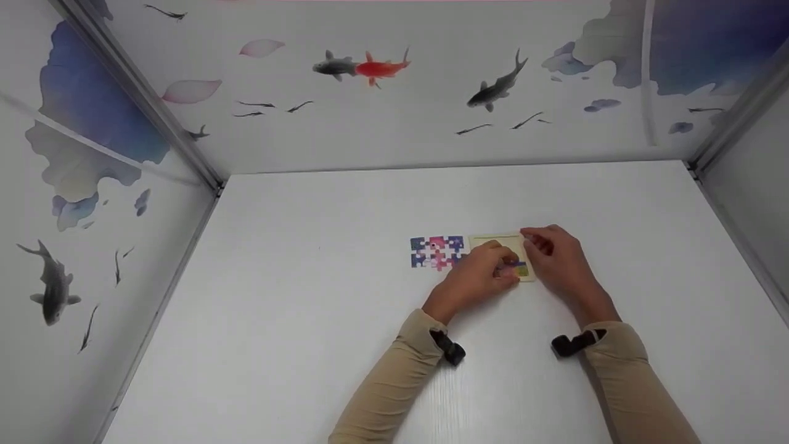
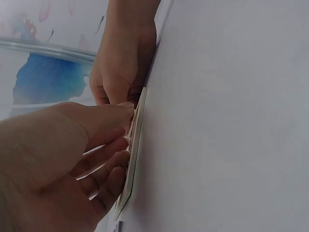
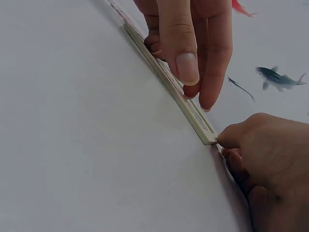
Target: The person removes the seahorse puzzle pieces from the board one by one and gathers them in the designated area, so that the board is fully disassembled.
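White table [image 1: 259, 308] is spreading beneath and around the pale puzzle tray [image 1: 506, 241], which is lying flat; printed wall panel [image 1: 400, 123] is standing beyond the tray's far side. Tan sleeves [image 1: 385, 376] are reaching in from the tray's near side. Left hand [image 1: 474, 274] is arching over the tray's near left part, fingers half bent and standing well apart from the thumb, fingertips meeting the tray's upper face, no held piece showing. Right hand [image 1: 564, 262] is bending beside the tray's right rim, one fingertip touching the far right corner, other fingers curling; whether it is pinching the rim, cannot tell. Loose jigsaw pieces [image 1: 436, 244], purple and pink, are lying just left of the tray, partly covered by the left hand. Black wrist devices [image 1: 570, 345] are sitting nearer than the tray. Coloured pieces [image 1: 521, 271] are occupying the tray's near right corner
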Action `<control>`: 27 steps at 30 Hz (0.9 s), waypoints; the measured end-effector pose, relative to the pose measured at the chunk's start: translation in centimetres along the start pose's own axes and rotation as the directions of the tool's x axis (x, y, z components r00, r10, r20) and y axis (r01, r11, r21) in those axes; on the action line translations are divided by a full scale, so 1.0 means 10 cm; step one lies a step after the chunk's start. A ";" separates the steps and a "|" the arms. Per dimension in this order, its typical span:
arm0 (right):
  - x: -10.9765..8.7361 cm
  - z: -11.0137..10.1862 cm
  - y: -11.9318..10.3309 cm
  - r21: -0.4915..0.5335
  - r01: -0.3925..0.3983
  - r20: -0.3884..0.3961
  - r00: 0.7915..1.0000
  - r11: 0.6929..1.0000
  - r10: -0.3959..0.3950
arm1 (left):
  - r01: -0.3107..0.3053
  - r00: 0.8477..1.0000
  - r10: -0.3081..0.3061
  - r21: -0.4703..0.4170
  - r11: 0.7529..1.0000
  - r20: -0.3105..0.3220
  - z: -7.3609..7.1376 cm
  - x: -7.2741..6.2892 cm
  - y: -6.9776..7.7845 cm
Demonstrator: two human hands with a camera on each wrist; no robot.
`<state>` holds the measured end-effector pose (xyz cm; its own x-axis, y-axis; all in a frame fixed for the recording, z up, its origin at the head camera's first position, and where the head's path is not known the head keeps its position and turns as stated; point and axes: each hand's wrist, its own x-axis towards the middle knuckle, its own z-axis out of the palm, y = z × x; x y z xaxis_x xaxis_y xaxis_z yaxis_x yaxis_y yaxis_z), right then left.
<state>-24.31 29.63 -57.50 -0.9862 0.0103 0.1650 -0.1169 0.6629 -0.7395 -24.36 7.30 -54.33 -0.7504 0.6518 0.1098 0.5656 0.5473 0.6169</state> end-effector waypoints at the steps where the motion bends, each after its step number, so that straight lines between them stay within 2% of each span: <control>1: 0.00 0.00 0.00 0.001 -0.001 -0.001 1.000 1.000 0.001 | 0.005 1.000 -0.005 0.011 1.000 -0.002 0.00 0.00 0.01; 8: 0.00 -0.01 0.00 0.003 0.002 0.003 1.000 1.000 -0.002 | 0.049 0.998 -0.049 0.007 0.999 -0.049 0.05 0.01 0.06; 16: 0.02 0.00 0.00 0.013 0.016 0.002 1.000 1.000 -0.016 | 0.181 0.977 -0.168 0.093 0.979 -0.133 0.12 0.06 0.15; 23: 0.01 -0.01 0.00 0.023 0.029 -0.004 1.000 0.999 -0.029 | 0.165 0.975 -0.167 -0.022 0.986 -0.144 0.14 0.07 0.16; 27: 0.02 -0.01 -0.01 0.016 0.028 -0.003 1.000 0.999 -0.028 | 0.158 0.977 -0.161 -0.030 0.987 -0.143 0.15 0.07 0.17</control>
<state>-24.43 29.70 -57.34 -0.9823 -0.0058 0.1872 -0.1458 0.6512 -0.7448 -23.41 9.46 -54.34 -0.8727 0.4735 0.1193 0.4293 0.6277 0.6493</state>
